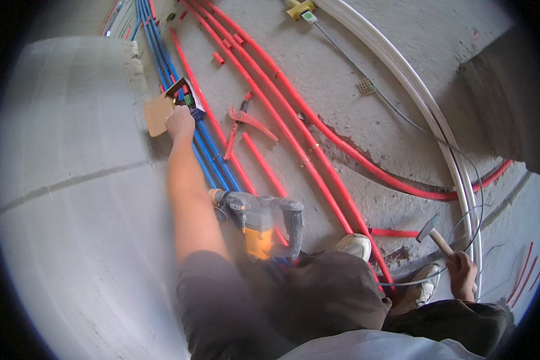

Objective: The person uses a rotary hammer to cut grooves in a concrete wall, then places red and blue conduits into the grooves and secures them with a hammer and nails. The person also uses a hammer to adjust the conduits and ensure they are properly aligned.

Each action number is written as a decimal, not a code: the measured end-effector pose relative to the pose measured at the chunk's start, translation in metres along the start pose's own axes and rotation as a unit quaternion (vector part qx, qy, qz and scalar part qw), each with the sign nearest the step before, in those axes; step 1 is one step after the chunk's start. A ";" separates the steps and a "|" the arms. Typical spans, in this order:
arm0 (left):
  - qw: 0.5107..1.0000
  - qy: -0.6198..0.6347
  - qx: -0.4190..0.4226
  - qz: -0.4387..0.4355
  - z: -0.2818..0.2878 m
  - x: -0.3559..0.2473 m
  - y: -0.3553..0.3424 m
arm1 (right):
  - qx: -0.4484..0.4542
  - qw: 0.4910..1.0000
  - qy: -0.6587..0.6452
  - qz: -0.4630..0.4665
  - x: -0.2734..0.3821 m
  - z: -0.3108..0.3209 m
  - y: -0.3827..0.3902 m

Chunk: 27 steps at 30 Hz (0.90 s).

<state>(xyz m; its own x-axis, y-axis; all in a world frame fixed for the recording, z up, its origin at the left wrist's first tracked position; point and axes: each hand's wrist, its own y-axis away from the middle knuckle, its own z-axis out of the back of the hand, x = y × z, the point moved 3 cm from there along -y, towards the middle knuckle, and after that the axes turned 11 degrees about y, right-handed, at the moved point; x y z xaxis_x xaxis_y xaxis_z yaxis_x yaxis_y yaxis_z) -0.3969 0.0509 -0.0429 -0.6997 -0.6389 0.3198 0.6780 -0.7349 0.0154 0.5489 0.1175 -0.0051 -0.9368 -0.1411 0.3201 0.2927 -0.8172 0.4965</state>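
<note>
My left arm stretches far forward, and my left hand (180, 122) is at an opened cardboard box (156, 116), its fingers curled at the opening. What the fingertips grip is hidden; small green and dark items (188, 99) show inside the box. The box rests on the blue pipes (212, 159). At the lower right my right hand (462, 275) is closed around the wooden handle of a hammer (438, 239), its metal head pointing up and left. Beside my left forearm lies a dusty rotary hammer drill (259, 221) with an orange-yellow part.
Red pipe cutters (244, 123) lie beside long red pipes (282, 126) fixed along the concrete floor. A grey wall (78, 180) stands close at left. White pipes (423, 90) and a grey cable (396, 111) curve along the right. My shoes (355, 246) are among the pipes.
</note>
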 end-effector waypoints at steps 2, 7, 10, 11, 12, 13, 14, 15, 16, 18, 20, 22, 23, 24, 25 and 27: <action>0.992 0.009 -0.103 -0.068 0.023 -0.027 0.009 | -0.011 0.999 -0.032 -0.004 0.000 0.002 0.005; 0.936 0.126 -0.250 -0.212 0.091 -0.091 0.092 | 0.017 0.997 -0.052 -0.046 0.001 -0.012 0.010; 0.891 0.188 -0.228 -0.346 0.087 -0.149 0.181 | 0.027 0.997 -0.046 -0.054 0.003 -0.019 0.008; 0.867 0.214 -0.205 -0.400 0.090 -0.165 0.210 | 0.024 0.998 -0.047 -0.039 0.002 -0.027 0.008; 0.839 0.251 -0.183 -0.446 0.084 -0.174 0.234 | 0.018 0.999 -0.036 -0.026 0.006 -0.024 0.007; 0.846 0.253 -0.149 -0.445 0.081 -0.173 0.247 | 0.039 0.997 -0.062 -0.026 0.011 -0.020 0.006; 0.851 0.255 -0.115 -0.444 0.079 -0.172 0.258 | 0.023 0.998 -0.055 -0.004 0.016 -0.018 0.005; 0.871 0.260 -0.062 -0.412 0.076 -0.166 0.261 | 0.007 0.999 -0.048 0.019 0.021 -0.017 0.003; 0.888 0.264 -0.010 -0.375 0.074 -0.163 0.264 | -0.009 0.998 -0.038 0.039 0.023 -0.014 0.004; 0.909 0.297 0.074 -0.284 0.088 -0.156 0.261 | 0.000 0.999 -0.035 0.026 0.027 -0.012 0.002; 0.867 0.435 0.117 -0.213 0.101 -0.148 0.244 | 0.001 0.999 -0.051 0.018 0.024 -0.018 0.004; 0.859 0.455 0.037 -0.233 0.123 -0.161 0.227 | 0.012 0.998 -0.061 -0.003 0.017 -0.026 0.006; 0.852 0.468 0.039 -0.230 0.119 -0.170 0.219 | 0.013 0.998 -0.062 -0.003 0.022 -0.027 0.006; 0.845 0.481 0.040 -0.231 0.116 -0.184 0.208 | 0.012 0.998 -0.065 -0.004 0.022 -0.027 0.008; 0.835 0.496 0.040 -0.236 0.113 -0.199 0.193 | 0.004 0.996 -0.087 0.003 0.014 -0.030 0.010; 0.890 0.395 0.045 -0.224 0.086 -0.212 0.168 | 0.005 0.997 -0.075 0.018 0.026 -0.026 0.016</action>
<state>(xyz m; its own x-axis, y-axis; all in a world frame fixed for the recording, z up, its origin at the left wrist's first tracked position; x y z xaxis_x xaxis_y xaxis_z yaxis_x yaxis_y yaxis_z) -0.1156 0.0826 -0.0261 -0.8205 -0.2731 -0.5022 0.2814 -0.9576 0.0611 0.5246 0.0858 -0.0100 -0.8868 -0.0843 0.4545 0.3283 -0.8071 0.4908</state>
